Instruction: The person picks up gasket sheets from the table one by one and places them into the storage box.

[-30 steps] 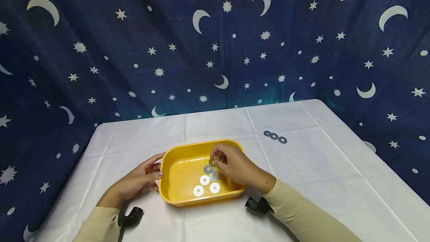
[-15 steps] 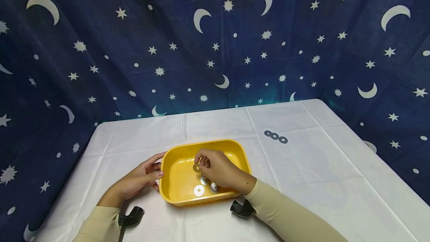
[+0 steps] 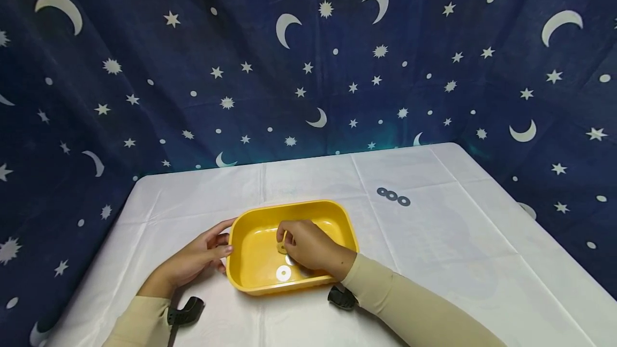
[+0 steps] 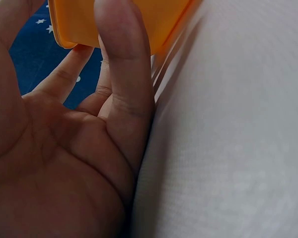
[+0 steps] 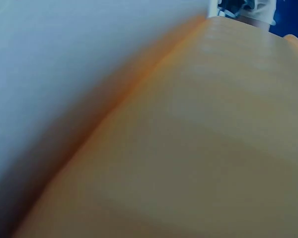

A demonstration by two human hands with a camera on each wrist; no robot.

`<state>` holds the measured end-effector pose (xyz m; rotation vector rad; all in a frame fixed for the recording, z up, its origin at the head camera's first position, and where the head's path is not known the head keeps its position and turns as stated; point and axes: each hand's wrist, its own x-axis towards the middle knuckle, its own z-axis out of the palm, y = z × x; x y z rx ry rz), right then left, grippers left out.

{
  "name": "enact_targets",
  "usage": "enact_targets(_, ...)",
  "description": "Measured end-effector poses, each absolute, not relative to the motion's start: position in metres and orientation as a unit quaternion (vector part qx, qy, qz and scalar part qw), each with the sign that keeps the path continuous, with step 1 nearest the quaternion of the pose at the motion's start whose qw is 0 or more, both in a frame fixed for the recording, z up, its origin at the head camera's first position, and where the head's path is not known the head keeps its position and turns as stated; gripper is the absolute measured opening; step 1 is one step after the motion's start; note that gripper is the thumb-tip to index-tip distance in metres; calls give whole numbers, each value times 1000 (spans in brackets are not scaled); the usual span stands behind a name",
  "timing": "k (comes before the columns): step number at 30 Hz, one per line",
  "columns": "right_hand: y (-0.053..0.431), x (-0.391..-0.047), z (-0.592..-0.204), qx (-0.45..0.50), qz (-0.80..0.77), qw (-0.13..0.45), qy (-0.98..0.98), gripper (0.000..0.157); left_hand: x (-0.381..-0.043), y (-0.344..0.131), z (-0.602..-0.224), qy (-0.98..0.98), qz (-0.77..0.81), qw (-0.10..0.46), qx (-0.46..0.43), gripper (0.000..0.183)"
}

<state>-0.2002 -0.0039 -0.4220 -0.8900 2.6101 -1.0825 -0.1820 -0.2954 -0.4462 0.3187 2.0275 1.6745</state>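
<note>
My right hand (image 3: 310, 245) is inside the yellow tray (image 3: 257, 277), pinching a flat metal washer (image 3: 281, 248) between thumb and fingers near the tray floor. Below that hand lies a pale washer (image 3: 283, 273), and part of another washer (image 3: 289, 259) shows beside the fingers; any further ones are hidden under the hand. My left hand (image 3: 195, 258) rests against the outside of the tray's left end, fingers spread and touching the wall. The left wrist view shows its thumb (image 4: 124, 54) by the tray wall. Only the tray's outer side (image 5: 188, 139) fills the right wrist view, blurred.
Three dark washers (image 3: 391, 196) lie in a slanting row on the white tablecloth (image 3: 434, 240), to the right of the tray. A dark blue curtain (image 3: 260, 95) with moons and stars hangs behind the table. Black wrist mounts (image 3: 187, 312) sit on the sleeves.
My right hand has moved left and down inside the tray with the washer, covering several of the loose washers. The left hand and the row of dark washers stay put.
</note>
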Motion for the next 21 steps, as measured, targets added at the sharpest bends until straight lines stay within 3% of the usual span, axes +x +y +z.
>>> enact_targets(21, -5, -201, -424, -313, -252, 54, 914, 8, -181, -296, -447, 745, 612, 240, 115, 70)
